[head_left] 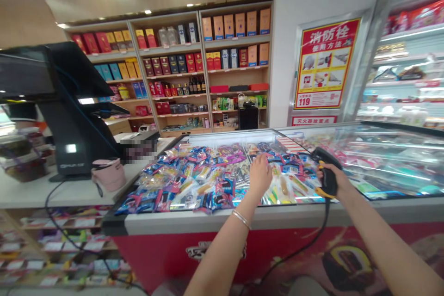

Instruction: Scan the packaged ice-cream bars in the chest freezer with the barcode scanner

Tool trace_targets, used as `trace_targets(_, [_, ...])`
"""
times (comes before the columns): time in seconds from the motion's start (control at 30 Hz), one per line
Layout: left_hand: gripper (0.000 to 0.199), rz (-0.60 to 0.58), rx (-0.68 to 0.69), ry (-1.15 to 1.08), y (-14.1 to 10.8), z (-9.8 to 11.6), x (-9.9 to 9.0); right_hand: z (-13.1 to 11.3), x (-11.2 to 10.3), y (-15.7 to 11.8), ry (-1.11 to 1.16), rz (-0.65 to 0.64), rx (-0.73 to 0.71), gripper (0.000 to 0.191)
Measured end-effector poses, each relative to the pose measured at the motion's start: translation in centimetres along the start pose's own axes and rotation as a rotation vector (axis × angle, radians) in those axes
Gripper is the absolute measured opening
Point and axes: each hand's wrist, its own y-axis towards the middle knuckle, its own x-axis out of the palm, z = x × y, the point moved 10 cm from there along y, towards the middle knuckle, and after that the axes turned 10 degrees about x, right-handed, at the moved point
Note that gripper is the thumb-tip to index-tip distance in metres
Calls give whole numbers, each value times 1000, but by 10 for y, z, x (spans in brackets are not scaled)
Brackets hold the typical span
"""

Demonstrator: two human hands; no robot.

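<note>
My left hand point(261, 175), a bracelet point(242, 218) on its wrist, reaches over a spread of small packaged snacks point(204, 175) on the chest freezer point(222, 223). Its fingers point forward and down onto the packets, apparently apart; the fingertips are partly hidden. Some packets are clear, with long sausage-like pieces inside; others are blue, red or purple. In my right hand point(338, 180) is a black and yellow barcode scanner point(328, 180), held above the freezer's right part. Its cable point(312, 243) hangs down across the red front panel.
To the left, a counter point(69, 192) bears a black checkout terminal point(69, 111), a pink cup-shaped holder point(109, 174) and jars point(24, 157). Behind the freezer stand shelves point(173, 74) of boxes and bottles. A red poster point(326, 64) hangs beside a lit display fridge point(405, 69).
</note>
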Motion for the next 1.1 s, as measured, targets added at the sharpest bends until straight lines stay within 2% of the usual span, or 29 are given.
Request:
trace_targets(0.13, [45, 118, -1, 74, 3, -28, -72, 18, 54, -4, -63, -143, 24, 4])
trace_targets(0.27, [44, 165, -98, 259, -15, -82, -142, 61, 114, 1, -124, -246, 60, 5])
trace_targets(0.4, [46, 178, -358, 507, -59, -150, -207, 115, 172, 4, -160, -365, 136, 6])
trace_targets(0.5, [52, 186, -594, 682, -101, -190, -242, 148, 211, -1, -218, -450, 179, 8])
trace_targets(0.6, [56, 176, -766, 796, -135, -213, -255, 174, 236, -4, -281, -453, 234, 10])
trace_targets(0.77, [54, 198, -763, 909, -148, -223, -247, 205, 258, -1, -314, -452, 275, 11])
trace_targets(0.9, [54, 306, -806, 962, -156, -226, -250, 222, 258, 8, -317, -486, 284, 9])
trace_targets(1.03, [56, 381, -851, 1015, -164, -226, -254, 234, 251, 8, -380, -543, 362, 25])
trace_targets(1.1, [56, 382, -853, 1037, -165, -225, -252, 233, 251, 5, -402, -575, 352, 25])
